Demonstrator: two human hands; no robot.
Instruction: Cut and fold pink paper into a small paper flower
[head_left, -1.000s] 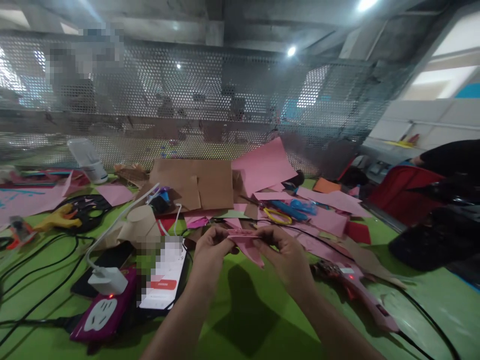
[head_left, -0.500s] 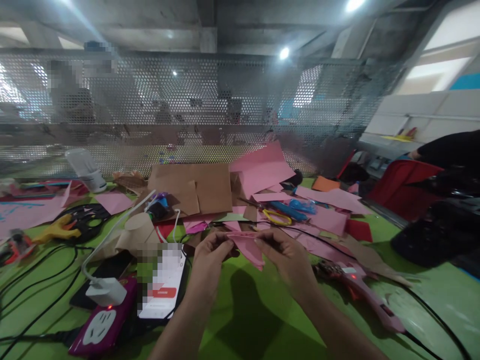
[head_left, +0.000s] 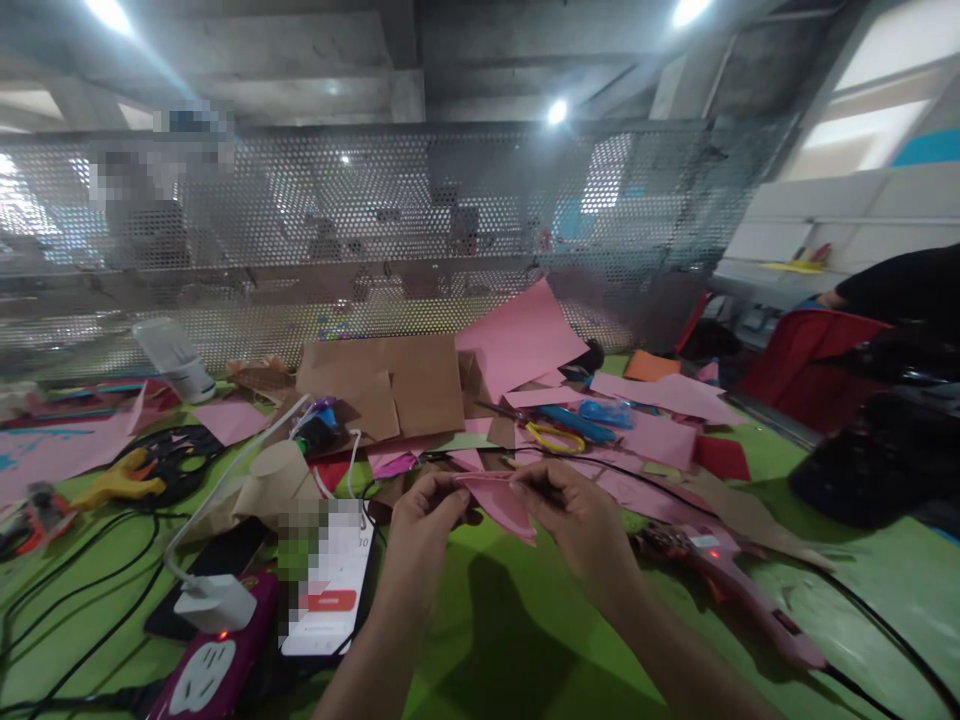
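Note:
A folded piece of pink paper [head_left: 501, 503] is held up between my two hands, over the green tabletop [head_left: 480, 650]. My left hand [head_left: 429, 515] pinches its left end between thumb and fingers. At the upper right edge, my right hand [head_left: 566, 510] grips the same piece, thumb in front. The paper tapers downward into a point, and its folded top edge runs between my fingertips. Behind my hands lie pink paper scraps and yellow-handled scissors [head_left: 555, 437]. The fingers behind the paper are partly hidden.
A pink glue gun [head_left: 750, 590] with a black cord lies at right. On the left are a lit phone [head_left: 330, 580], a purple power strip [head_left: 217, 650] with a white charger [head_left: 215, 603], and cables. Brown cardboard [head_left: 420, 385] leans at the back. A person's arm [head_left: 892, 285] shows far right.
Both hands keep hold of the pink paper, whose lower part has tilted slightly and swung a little to the right. The camera view has shifted slightly.

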